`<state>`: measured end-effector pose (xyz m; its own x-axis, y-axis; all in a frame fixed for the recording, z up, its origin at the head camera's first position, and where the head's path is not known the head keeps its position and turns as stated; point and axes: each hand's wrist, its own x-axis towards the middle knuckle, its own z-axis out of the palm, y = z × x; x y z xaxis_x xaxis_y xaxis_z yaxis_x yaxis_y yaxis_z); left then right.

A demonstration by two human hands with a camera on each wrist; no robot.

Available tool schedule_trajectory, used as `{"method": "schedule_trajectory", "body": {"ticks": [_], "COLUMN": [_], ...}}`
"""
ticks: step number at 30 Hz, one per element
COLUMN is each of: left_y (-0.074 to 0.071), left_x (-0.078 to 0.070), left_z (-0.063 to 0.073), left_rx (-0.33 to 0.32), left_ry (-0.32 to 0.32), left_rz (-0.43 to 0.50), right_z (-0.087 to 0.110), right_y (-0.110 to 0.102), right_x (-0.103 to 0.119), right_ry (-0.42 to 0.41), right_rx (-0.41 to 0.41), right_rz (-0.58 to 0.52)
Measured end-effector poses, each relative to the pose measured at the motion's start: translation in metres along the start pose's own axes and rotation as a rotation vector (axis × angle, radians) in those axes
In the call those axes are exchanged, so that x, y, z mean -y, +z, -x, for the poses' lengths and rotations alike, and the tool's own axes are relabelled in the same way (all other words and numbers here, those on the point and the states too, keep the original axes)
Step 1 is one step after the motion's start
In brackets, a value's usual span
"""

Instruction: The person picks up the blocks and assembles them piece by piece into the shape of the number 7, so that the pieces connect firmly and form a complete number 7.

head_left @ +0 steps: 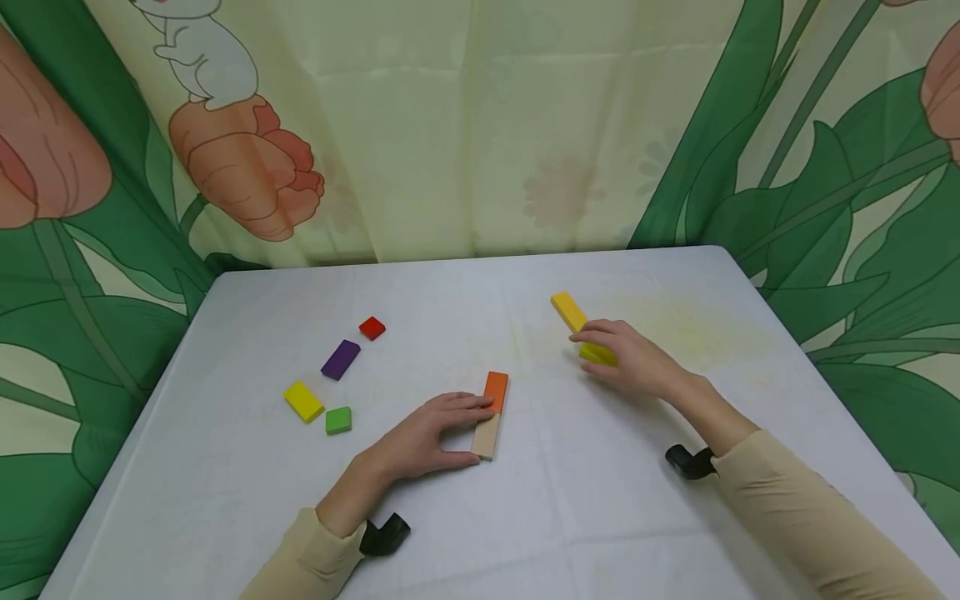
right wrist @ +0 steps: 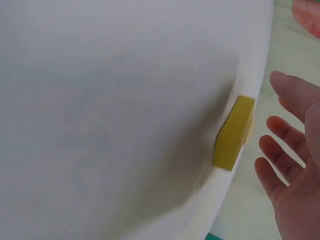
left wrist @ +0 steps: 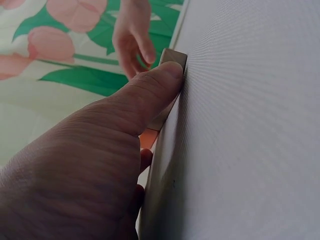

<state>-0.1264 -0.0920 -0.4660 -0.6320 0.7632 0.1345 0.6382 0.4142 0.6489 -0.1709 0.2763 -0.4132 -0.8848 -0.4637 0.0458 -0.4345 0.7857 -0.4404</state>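
My left hand (head_left: 431, 437) lies across two blocks set end to end, an orange block (head_left: 496, 387) and a plain wooden block (head_left: 486, 437). Its thumb presses the wooden block near the close end, and its fingertips hold the orange block. In the left wrist view the thumb lies on the end of the wooden block (left wrist: 174, 56). My right hand (head_left: 630, 358) hovers over a lemon-yellow block (head_left: 597, 355), which touches or nearly meets a golden-yellow block (head_left: 566, 308). In the right wrist view its loosely spread fingers are apart from the lemon-yellow block (right wrist: 234, 134).
Left on the white-covered table (head_left: 225, 500) lie a red block (head_left: 372, 327), a purple block (head_left: 341, 360), a yellow block (head_left: 303, 402) and a green block (head_left: 338, 420). A patterned curtain (head_left: 480, 125) hangs behind the table's far edge.
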Motion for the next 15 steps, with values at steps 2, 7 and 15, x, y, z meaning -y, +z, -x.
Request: {"method": "schedule_trajectory", "body": {"ticks": [2, 7, 15], "left_y": [0.0, 0.0, 0.0], "left_x": [0.0, 0.001, 0.001], "left_z": [0.0, 0.0, 0.0], "left_rx": [-0.001, -0.007, 0.005], "left_ry": [0.003, 0.012, 0.0], "left_rz": [0.001, -0.006, -0.006], "right_z": [0.002, 0.007, 0.012], "right_y": [-0.003, -0.009, -0.01], "right_x": [-0.004, -0.012, -0.021], "right_ry": [0.023, 0.041, 0.054], "right_rx": [0.01, 0.04, 0.082], "right_rz": [0.005, 0.028, 0.031]}}
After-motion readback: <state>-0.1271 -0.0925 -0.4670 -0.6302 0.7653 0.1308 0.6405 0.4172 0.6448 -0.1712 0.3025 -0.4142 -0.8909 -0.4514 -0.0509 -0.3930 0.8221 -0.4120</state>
